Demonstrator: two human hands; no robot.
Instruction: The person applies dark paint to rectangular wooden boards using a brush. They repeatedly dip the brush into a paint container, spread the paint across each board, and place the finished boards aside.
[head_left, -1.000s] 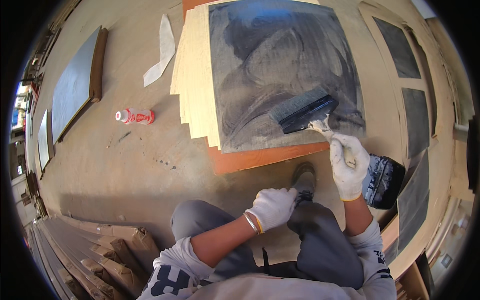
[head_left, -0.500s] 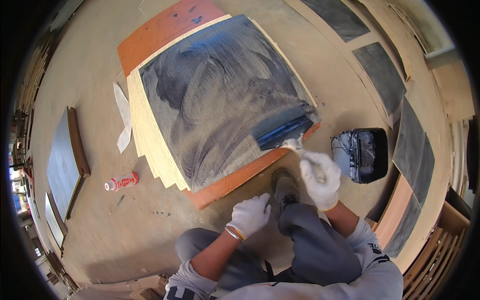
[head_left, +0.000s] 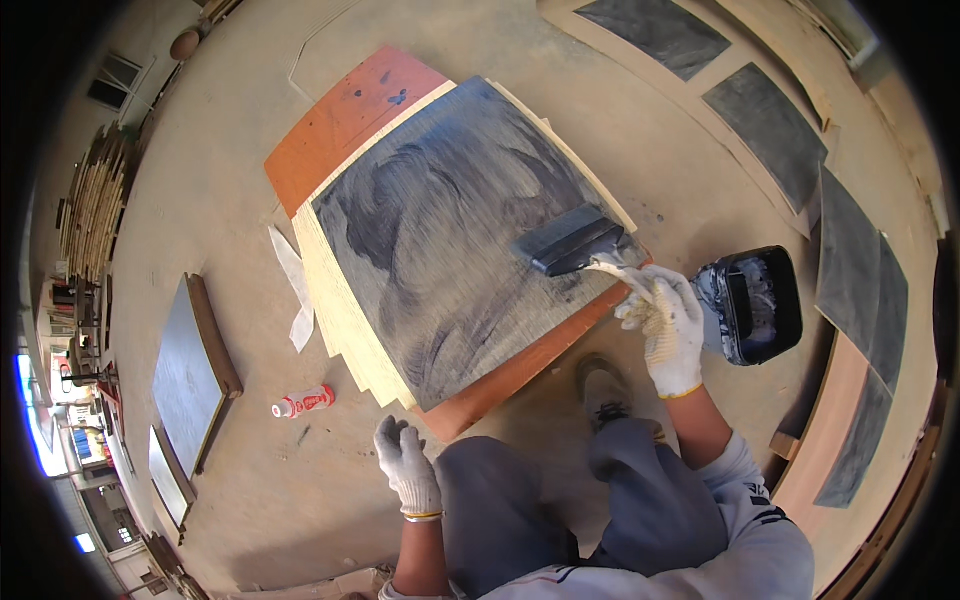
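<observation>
My right hand point(head_left: 668, 325), in a white knitted glove, is closed around the pale handle of a wide, black-coated paintbrush point(head_left: 568, 243). The brush head lies near the right corner of a board point(head_left: 440, 300) smeared with dark, swirling stain. Pale bare boards point(head_left: 335, 315) stick out in a fan under the stained one, and an orange-brown panel point(head_left: 480, 398) lies beneath them. My left hand point(head_left: 408, 470), also gloved, hangs by the near left corner of the stack with loosely bent fingers, apart from it and holding nothing.
A black paint-smeared tub point(head_left: 775, 310) stands right of the stack. Dark-stained panels point(head_left: 770, 130) lie along the right side. At left are a red-labelled bottle point(head_left: 304, 401), a torn white strip point(head_left: 292, 285) and a raised grey-topped slab point(head_left: 190, 370). My shoe point(head_left: 605, 390) is close to the stack.
My right hand has drawn the brush slightly, turning its head on the board. My left hand has moved left, away from my knees, and its fingers have loosened. The whole view has shifted.
</observation>
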